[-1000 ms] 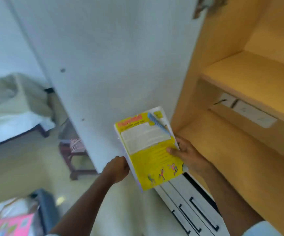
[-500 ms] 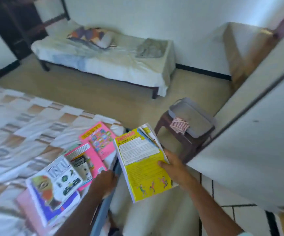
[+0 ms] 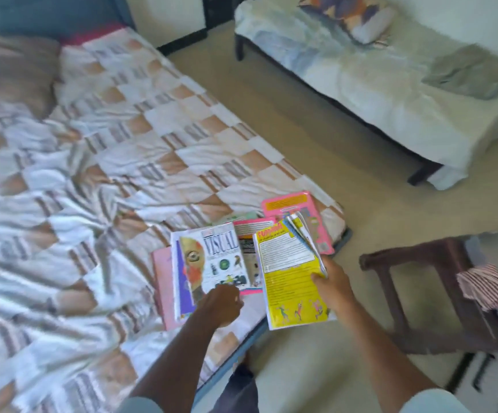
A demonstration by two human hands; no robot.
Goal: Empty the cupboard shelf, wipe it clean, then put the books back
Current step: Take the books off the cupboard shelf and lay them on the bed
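Your right hand (image 3: pixel 332 286) has its grip clamped on the right edge of a thin yellow book (image 3: pixel 289 275), thumb on the cover and fingers underneath. The book is soft-covered, bright yellow with a white text panel near the top, an orange title word and small cartoon figures along the bottom; a few more thin booklets are fanned out behind its upper right corner. You hold it flat above the near corner of the bed (image 3: pixel 92 174), partly over the floor (image 3: pixel 301 138).

Your left hand (image 3: pixel 222 304) is loosely curled over the lower edge of a white book (image 3: pixel 212 263) marked "VISUAL"; you cannot tell whether it grips anything. That book lies on the checked bedspread on top of a pink one (image 3: pixel 162 287), with another pink book (image 3: pixel 298 204) and more covers just behind.

Motion blur smears the smaller print. The dark stool (image 3: pixel 420 263) at the right is cut off by the frame, with a striped cloth (image 3: pixel 484 286) hanging from it.
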